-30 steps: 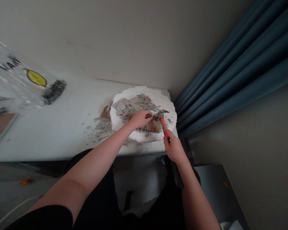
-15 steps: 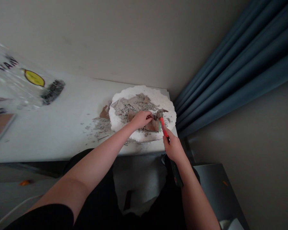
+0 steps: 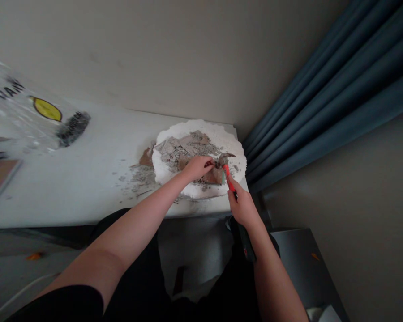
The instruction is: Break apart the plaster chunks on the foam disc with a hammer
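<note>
My right hand [image 3: 242,205] is wrapped round the handle of a claw hammer [image 3: 226,164], red near the head and dark lower down. The hammer's metal head is close to the fingertips of my left hand [image 3: 199,167]. Those fingers are pinched together, and what they hold, if anything, is too small to make out. Beneath both lies a brown slab [image 3: 213,176] with a greenish edge. It rests on a white scallop-edged mat [image 3: 230,134], among grey crumbled rubble [image 3: 183,147].
The mat lies at the right end of a white table [image 3: 87,179]. Grey crumbs [image 3: 137,176] and a brown fragment [image 3: 147,156] are left of it. A clear printed plastic bag [image 3: 36,114] and a brown board [image 3: 0,179] sit far left. Blue curtains [image 3: 322,89] hang at right.
</note>
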`<move>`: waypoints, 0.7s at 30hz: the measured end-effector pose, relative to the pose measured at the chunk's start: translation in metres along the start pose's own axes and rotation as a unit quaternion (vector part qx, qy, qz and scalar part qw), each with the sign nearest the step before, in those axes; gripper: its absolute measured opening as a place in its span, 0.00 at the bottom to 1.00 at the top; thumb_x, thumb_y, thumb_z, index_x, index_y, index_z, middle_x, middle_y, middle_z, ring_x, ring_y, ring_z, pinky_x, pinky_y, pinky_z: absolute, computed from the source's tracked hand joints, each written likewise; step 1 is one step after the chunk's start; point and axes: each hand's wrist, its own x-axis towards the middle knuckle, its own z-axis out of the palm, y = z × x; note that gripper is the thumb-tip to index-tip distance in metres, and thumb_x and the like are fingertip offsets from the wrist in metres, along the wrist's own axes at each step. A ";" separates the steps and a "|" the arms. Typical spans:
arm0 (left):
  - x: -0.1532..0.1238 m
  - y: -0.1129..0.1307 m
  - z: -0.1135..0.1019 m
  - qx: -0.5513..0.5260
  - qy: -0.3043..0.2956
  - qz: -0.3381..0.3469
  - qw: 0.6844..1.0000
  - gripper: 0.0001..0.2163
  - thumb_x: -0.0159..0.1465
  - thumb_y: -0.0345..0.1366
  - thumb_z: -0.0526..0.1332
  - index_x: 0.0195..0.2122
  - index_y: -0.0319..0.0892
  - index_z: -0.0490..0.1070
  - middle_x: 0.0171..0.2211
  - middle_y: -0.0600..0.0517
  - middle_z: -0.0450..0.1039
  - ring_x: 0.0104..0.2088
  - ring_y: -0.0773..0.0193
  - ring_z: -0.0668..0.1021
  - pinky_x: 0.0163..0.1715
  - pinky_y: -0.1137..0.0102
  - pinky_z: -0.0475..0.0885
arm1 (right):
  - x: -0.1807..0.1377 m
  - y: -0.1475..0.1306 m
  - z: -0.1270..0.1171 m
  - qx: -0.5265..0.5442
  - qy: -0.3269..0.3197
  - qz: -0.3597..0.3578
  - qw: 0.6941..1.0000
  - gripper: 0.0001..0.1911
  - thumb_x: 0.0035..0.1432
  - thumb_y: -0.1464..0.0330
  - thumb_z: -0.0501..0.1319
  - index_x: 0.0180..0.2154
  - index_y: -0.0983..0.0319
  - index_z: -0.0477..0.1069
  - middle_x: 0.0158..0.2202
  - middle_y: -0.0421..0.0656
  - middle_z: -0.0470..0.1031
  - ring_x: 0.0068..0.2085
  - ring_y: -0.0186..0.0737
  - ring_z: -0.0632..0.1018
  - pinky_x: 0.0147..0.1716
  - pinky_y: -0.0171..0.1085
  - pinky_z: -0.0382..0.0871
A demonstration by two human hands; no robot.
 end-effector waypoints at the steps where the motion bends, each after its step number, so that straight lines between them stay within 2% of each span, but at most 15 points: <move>1: 0.000 0.000 0.000 -0.001 0.001 0.002 1.000 0.10 0.65 0.38 0.58 0.39 0.43 0.79 0.36 0.49 0.83 0.36 0.59 0.80 0.41 0.66 0.73 | 0.000 0.000 0.000 -0.001 0.000 -0.001 1.000 0.33 0.68 0.69 0.51 0.73 0.59 0.60 0.55 0.52 0.82 0.54 0.52 0.81 0.56 0.49 0.72; 8: -0.001 0.001 -0.001 -0.005 -0.001 0.004 1.000 0.10 0.66 0.38 0.58 0.39 0.42 0.79 0.37 0.48 0.83 0.37 0.59 0.81 0.41 0.65 0.73 | 0.000 0.000 0.000 -0.002 0.002 -0.005 1.000 0.33 0.68 0.69 0.52 0.73 0.59 0.59 0.53 0.52 0.82 0.53 0.53 0.82 0.55 0.49 0.74; 16: -0.001 0.002 -0.001 0.016 -0.006 0.004 1.000 0.09 0.65 0.36 0.58 0.40 0.43 0.78 0.36 0.48 0.82 0.38 0.57 0.81 0.43 0.64 0.74 | -0.004 -0.003 -0.003 0.007 0.011 -0.004 1.000 0.32 0.68 0.69 0.53 0.72 0.59 0.61 0.59 0.53 0.79 0.54 0.51 0.82 0.54 0.47 0.74; 21: -0.002 0.000 0.004 -0.014 0.013 0.004 1.000 0.16 0.65 0.37 0.61 0.54 0.43 0.72 0.39 0.47 0.83 0.39 0.57 0.83 0.42 0.65 0.75 | -0.012 -0.017 -0.010 0.048 0.055 -0.032 0.997 0.31 0.70 0.67 0.53 0.72 0.58 0.61 0.64 0.51 0.75 0.56 0.48 0.81 0.53 0.42 0.75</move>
